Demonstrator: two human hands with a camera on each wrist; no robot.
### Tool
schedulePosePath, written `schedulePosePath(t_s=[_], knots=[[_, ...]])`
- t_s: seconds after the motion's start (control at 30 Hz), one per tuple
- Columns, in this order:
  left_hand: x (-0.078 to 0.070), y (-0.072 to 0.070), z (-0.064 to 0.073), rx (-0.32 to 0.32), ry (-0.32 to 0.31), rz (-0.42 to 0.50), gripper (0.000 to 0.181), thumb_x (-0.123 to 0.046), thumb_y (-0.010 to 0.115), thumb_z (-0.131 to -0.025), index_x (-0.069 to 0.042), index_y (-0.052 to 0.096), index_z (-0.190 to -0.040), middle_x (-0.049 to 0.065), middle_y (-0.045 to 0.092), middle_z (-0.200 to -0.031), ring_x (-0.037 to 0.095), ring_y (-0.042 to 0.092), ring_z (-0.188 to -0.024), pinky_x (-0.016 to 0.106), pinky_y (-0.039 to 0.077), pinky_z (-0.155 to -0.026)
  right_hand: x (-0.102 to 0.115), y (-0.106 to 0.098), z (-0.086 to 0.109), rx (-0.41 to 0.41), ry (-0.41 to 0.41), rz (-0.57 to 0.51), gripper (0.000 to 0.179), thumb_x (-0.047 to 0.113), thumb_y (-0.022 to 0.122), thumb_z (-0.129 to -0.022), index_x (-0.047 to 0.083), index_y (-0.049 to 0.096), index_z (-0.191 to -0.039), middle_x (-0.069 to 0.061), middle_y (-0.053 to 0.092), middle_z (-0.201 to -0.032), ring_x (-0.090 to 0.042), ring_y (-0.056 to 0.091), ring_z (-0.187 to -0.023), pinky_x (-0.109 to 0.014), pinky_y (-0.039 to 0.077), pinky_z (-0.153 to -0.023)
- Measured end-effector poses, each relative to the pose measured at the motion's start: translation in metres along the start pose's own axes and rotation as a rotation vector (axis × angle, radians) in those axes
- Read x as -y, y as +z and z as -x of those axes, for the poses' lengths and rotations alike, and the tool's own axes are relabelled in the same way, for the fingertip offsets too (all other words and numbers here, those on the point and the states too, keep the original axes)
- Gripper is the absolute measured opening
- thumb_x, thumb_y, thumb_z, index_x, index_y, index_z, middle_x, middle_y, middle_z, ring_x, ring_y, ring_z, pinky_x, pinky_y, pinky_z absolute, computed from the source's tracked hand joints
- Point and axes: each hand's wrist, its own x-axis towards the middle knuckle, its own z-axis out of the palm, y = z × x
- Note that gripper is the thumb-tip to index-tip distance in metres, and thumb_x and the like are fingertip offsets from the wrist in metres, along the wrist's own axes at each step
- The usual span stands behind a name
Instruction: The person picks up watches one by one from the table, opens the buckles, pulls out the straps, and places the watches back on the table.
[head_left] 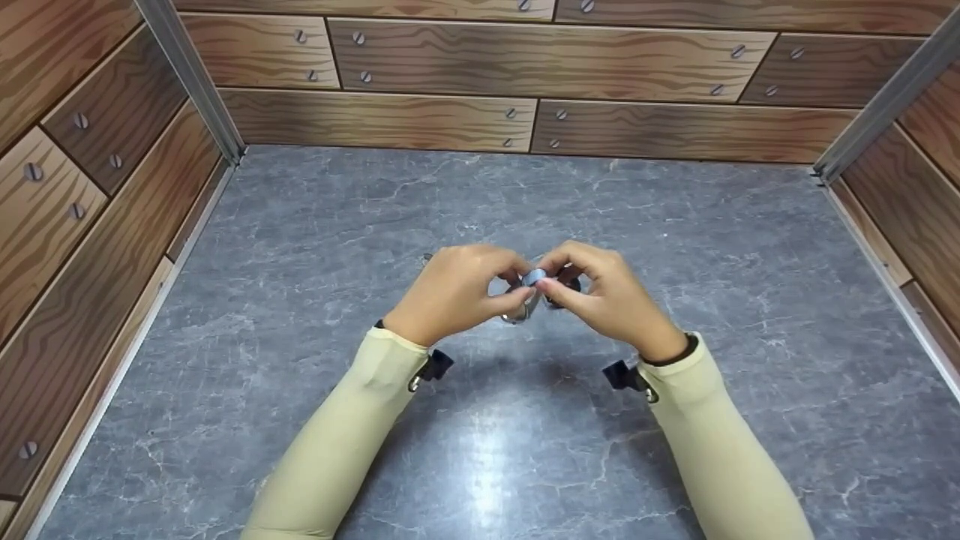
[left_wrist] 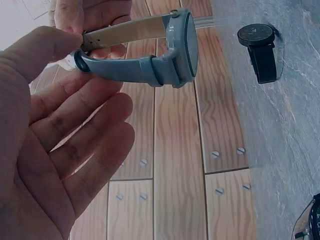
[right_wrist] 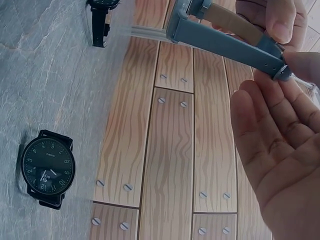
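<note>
A wristwatch with a blue-grey strap [left_wrist: 117, 70] and tan lining is held up between both hands, its strap ends meeting at the buckle. The left hand [head_left: 461, 289] pinches the buckle end of the strap between thumb and forefinger; its other fingers are spread in the left wrist view. From the other side the right hand [head_left: 600, 292] pinches the strap near the same spot, thumb at the buckle [right_wrist: 282, 72]. The watch case [left_wrist: 182, 47] hangs away from the fingers, its face turned aside.
Below the hands, a black watch [right_wrist: 48, 167] with a round dial lies on the grey marbled tabletop [head_left: 337, 210]. Another black watch [left_wrist: 256, 35] lies farther left, partly hidden in the head view. Wood-patterned walls [head_left: 525, 64] enclose the back and sides.
</note>
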Motion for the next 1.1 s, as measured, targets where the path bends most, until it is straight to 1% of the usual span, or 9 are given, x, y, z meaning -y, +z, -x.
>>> schedulePosePath(t_s=[0.1,0.2,0.3,0.4,0.53,0.67,0.8,0.9,1.1], knots=[[-0.0008,-0.0001,-0.0005,0.016,-0.006,-0.018,0.019,-0.030,0.069,-0.100,-0.015,0.077,-0.107,-0.006,0.077,-0.096,0.006,0.071,-0.086,0.024,0.056,-0.074,-0.0003,-0.0003,0.0004,0.009,0.017,0.012,0.007,0.007,0.073,-0.097,0.009,0.070,-0.103,0.001,0.070,-0.097,-0.017,0.068,-0.076,-0.026,0.056,-0.067],[-0.0015,0.0005,-0.0005,0.033,0.008,-0.036,0.019,-0.031,0.069,-0.101,-0.015,0.077,-0.106,-0.006,0.078,-0.096,0.005,0.072,-0.085,0.024,0.056,-0.073,-0.0008,-0.0002,0.0010,0.022,0.032,0.032,0.011,0.007,0.074,-0.095,0.010,0.070,-0.105,0.003,0.069,-0.099,-0.016,0.068,-0.080,-0.030,0.057,-0.070],[-0.0016,0.0016,-0.0006,0.040,0.030,-0.043,0.018,-0.030,0.069,-0.101,-0.015,0.077,-0.105,-0.005,0.078,-0.094,0.006,0.072,-0.082,0.024,0.056,-0.071,-0.0013,-0.0003,0.0013,0.030,0.039,0.050,0.012,0.005,0.074,-0.094,0.009,0.069,-0.104,0.002,0.067,-0.099,-0.015,0.066,-0.080,-0.032,0.057,-0.069],[-0.0017,0.0021,-0.0007,0.039,0.048,-0.041,0.018,-0.030,0.069,-0.101,-0.014,0.077,-0.105,-0.004,0.078,-0.094,0.007,0.072,-0.082,0.024,0.056,-0.071,-0.0013,-0.0005,0.0010,0.033,0.034,0.063,0.009,0.004,0.072,-0.093,0.008,0.069,-0.100,-0.001,0.066,-0.097,-0.016,0.063,-0.078,-0.033,0.057,-0.068],[-0.0014,0.0025,-0.0005,0.041,0.060,-0.043,0.018,-0.030,0.069,-0.101,-0.014,0.077,-0.107,-0.004,0.077,-0.095,0.007,0.072,-0.083,0.024,0.056,-0.070,-0.0006,-0.0008,0.0005,0.044,0.029,0.061,0.006,0.004,0.069,-0.094,0.008,0.069,-0.098,-0.002,0.068,-0.095,-0.015,0.063,-0.075,-0.031,0.056,-0.066],[-0.0008,0.0028,0.0002,0.050,0.078,-0.049,0.018,-0.030,0.069,-0.101,-0.014,0.077,-0.107,-0.004,0.077,-0.095,0.008,0.072,-0.083,0.025,0.056,-0.070,0.0000,-0.0008,0.0005,0.051,0.028,0.052,0.004,0.007,0.069,-0.095,0.009,0.070,-0.099,-0.001,0.068,-0.093,-0.015,0.064,-0.073,-0.028,0.056,-0.064],[0.0000,0.0030,0.0004,0.051,0.094,-0.049,0.018,-0.030,0.068,-0.102,-0.014,0.076,-0.106,-0.004,0.077,-0.094,0.008,0.071,-0.083,0.024,0.056,-0.071,-0.0002,-0.0006,0.0003,0.049,0.009,0.057,0.005,0.005,0.070,-0.094,0.008,0.069,-0.098,-0.002,0.069,-0.092,-0.014,0.064,-0.072,-0.027,0.055,-0.063],[0.0004,0.0030,0.0006,0.049,0.094,-0.042,0.019,-0.031,0.068,-0.102,-0.014,0.076,-0.106,-0.004,0.077,-0.094,0.007,0.071,-0.082,0.024,0.055,-0.070,-0.0004,-0.0002,-0.0001,0.040,-0.010,0.059,0.006,0.002,0.070,-0.093,0.007,0.069,-0.097,-0.002,0.068,-0.091,-0.013,0.063,-0.070,-0.025,0.054,-0.062],[0.0009,0.0030,0.0013,0.044,0.085,-0.020,0.025,-0.034,0.064,-0.104,-0.012,0.076,-0.109,-0.003,0.077,-0.095,0.007,0.072,-0.082,0.024,0.055,-0.069,-0.0016,-0.0004,0.0002,-0.002,-0.038,0.063,0.003,0.002,0.070,-0.094,0.005,0.070,-0.095,0.002,0.068,-0.088,-0.010,0.059,-0.066,-0.022,0.050,-0.059]])
